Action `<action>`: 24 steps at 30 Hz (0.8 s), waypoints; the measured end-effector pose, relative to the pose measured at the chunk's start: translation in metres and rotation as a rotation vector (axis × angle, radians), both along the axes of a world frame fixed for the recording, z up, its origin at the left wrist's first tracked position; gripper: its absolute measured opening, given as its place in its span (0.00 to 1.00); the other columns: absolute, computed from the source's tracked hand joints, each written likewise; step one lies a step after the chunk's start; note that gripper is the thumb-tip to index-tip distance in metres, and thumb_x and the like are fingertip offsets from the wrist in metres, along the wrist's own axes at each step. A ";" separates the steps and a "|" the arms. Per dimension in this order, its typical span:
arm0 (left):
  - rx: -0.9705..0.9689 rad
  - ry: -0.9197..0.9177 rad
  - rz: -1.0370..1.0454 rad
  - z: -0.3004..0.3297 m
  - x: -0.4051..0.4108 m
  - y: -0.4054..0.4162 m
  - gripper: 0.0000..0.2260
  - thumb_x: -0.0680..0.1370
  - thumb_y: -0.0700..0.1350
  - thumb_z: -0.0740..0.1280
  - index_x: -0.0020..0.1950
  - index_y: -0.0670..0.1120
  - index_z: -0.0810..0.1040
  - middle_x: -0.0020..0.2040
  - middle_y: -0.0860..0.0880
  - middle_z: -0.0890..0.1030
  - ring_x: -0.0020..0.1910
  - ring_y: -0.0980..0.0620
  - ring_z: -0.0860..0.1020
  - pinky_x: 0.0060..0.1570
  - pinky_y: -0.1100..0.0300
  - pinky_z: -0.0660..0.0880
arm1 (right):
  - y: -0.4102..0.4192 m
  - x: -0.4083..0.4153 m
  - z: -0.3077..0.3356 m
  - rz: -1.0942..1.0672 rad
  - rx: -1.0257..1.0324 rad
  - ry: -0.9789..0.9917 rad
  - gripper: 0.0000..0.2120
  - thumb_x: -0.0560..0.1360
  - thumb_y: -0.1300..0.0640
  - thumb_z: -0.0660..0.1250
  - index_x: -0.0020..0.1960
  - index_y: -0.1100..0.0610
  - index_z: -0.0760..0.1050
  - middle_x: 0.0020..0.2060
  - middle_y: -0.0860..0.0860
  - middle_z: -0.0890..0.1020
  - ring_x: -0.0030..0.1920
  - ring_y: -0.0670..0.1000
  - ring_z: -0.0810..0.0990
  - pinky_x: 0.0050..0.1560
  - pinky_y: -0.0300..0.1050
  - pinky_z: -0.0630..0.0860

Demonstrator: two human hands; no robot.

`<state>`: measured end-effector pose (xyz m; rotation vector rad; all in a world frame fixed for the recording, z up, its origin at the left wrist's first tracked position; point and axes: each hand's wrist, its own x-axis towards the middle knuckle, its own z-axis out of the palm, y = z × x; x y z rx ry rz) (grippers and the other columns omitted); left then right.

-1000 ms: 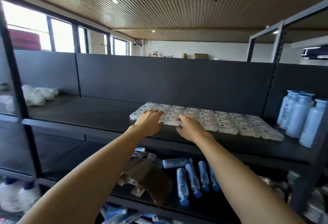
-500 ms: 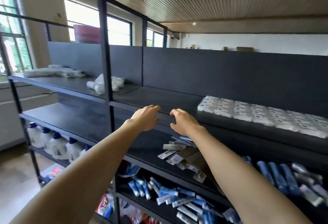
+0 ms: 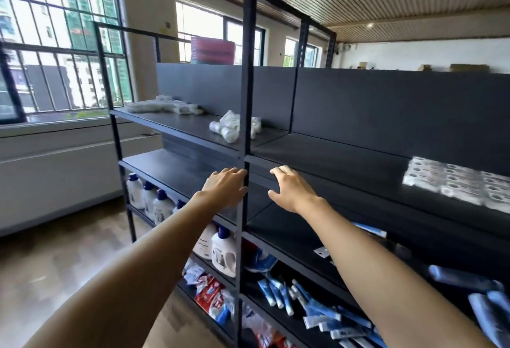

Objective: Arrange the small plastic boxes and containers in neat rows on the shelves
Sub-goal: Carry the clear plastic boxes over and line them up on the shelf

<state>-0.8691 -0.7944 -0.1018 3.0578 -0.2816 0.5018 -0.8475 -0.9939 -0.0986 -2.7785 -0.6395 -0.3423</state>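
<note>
Both hands are empty, fingers loosely spread. The left hand [image 3: 226, 187] reaches forward with its fingertips at the black upright post [image 3: 246, 115]; the right hand [image 3: 289, 190] hovers just right of that post, in front of the top shelf [image 3: 331, 154]. The arranged rows of small boxes [image 3: 455, 182] lie on that shelf, well off to the right. On the left bay's top shelf sit a loose white heap [image 3: 229, 126] and, further left, more boxes [image 3: 162, 106]. White jugs [image 3: 149, 201] and blue tubes [image 3: 317, 309] fill lower shelves.
</note>
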 end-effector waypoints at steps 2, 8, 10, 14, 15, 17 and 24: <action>0.011 -0.012 0.020 -0.003 0.011 0.017 0.22 0.81 0.57 0.61 0.73 0.51 0.66 0.70 0.51 0.73 0.68 0.47 0.71 0.63 0.48 0.69 | 0.020 0.016 -0.002 0.033 -0.005 0.001 0.29 0.79 0.50 0.66 0.77 0.54 0.62 0.74 0.51 0.66 0.73 0.54 0.65 0.69 0.52 0.69; 0.080 -0.043 0.103 0.007 0.063 0.071 0.25 0.81 0.57 0.61 0.76 0.51 0.64 0.72 0.50 0.72 0.70 0.47 0.69 0.65 0.49 0.68 | 0.085 0.084 -0.004 0.123 0.023 -0.034 0.29 0.79 0.51 0.66 0.77 0.55 0.62 0.74 0.52 0.66 0.73 0.56 0.66 0.69 0.54 0.70; 0.079 -0.054 0.124 0.012 0.086 0.090 0.25 0.81 0.56 0.61 0.76 0.51 0.64 0.72 0.49 0.72 0.71 0.47 0.69 0.66 0.49 0.68 | 0.107 0.110 -0.004 0.168 0.011 -0.064 0.29 0.79 0.52 0.66 0.77 0.56 0.62 0.73 0.52 0.66 0.73 0.56 0.66 0.69 0.53 0.69; 0.099 -0.066 0.174 0.021 0.129 0.123 0.23 0.80 0.54 0.62 0.74 0.50 0.67 0.71 0.48 0.73 0.70 0.46 0.70 0.66 0.49 0.68 | 0.148 0.159 0.001 0.230 0.027 -0.093 0.29 0.79 0.53 0.66 0.77 0.58 0.61 0.74 0.54 0.66 0.74 0.57 0.65 0.72 0.51 0.66; 0.114 -0.064 0.186 0.023 0.142 0.131 0.24 0.80 0.54 0.63 0.75 0.50 0.66 0.71 0.48 0.73 0.70 0.46 0.70 0.66 0.49 0.68 | 0.159 0.174 0.002 0.238 0.037 -0.094 0.29 0.79 0.54 0.66 0.77 0.58 0.61 0.74 0.54 0.66 0.73 0.58 0.65 0.71 0.52 0.67; 0.121 -0.063 0.221 0.027 0.164 0.148 0.24 0.80 0.53 0.63 0.75 0.49 0.66 0.71 0.48 0.73 0.70 0.46 0.70 0.67 0.49 0.68 | 0.180 0.201 0.007 0.242 0.042 -0.096 0.28 0.79 0.53 0.66 0.76 0.58 0.62 0.73 0.54 0.65 0.72 0.58 0.67 0.70 0.54 0.68; 0.112 -0.077 0.322 0.033 0.222 0.210 0.23 0.80 0.54 0.62 0.75 0.49 0.66 0.70 0.47 0.74 0.70 0.46 0.69 0.67 0.49 0.67 | 0.246 0.274 0.016 0.261 0.035 -0.175 0.21 0.79 0.55 0.65 0.70 0.59 0.68 0.69 0.56 0.71 0.69 0.58 0.69 0.67 0.49 0.68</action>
